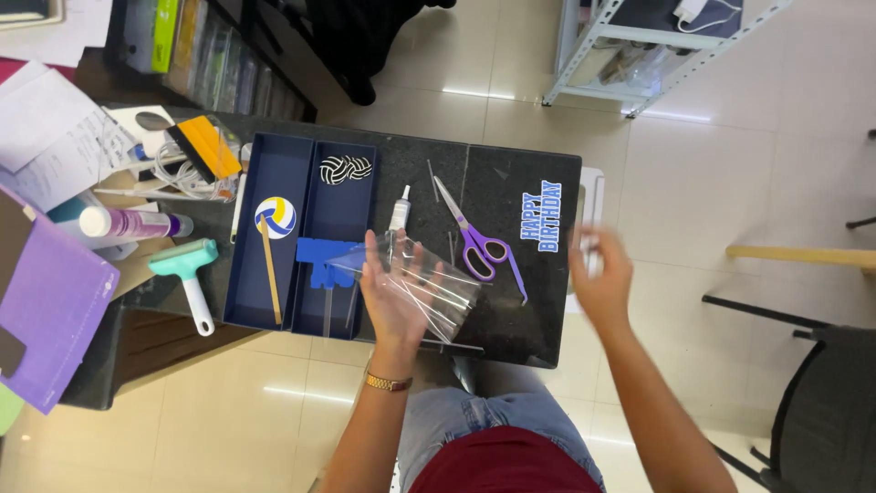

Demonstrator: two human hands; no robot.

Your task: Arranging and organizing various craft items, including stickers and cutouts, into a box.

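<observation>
Clear plastic bag (429, 283) sits in the left hand (394, 294), held over the near middle of the dark tabletop (511, 196), just right of the blue tray (278, 183). Bag lies across the open palm and runs out to the right past it; thin clear sticks show inside it or under it, cannot tell which. Left fingers (388, 260) are spread fairly wide and curled up behind the bag's left end, cupping it rather than pinching it.

Right hand (602, 278) is blurred at the right edge of the tabletop, well apart from the bag. It seems to pinch something small and pale, but its fingers are too smeared to say whether they are closed or open.

Judgement on doing this well: the bag is slippery and floppy, so the left hand should keep it flat on the palm with the mouth turned toward the right hand, thumb pinning one edge so the film does not slide off. Keep it low over the tabletop.

Nearby: purple scissors (479, 242) just right of the bag, a small glue tube (400, 210) just above it, a blue lettered cake topper (541, 216) further right, a volleyball cutout on a stick (275, 217) and a blue paper piece (324, 256) in the tray.
</observation>
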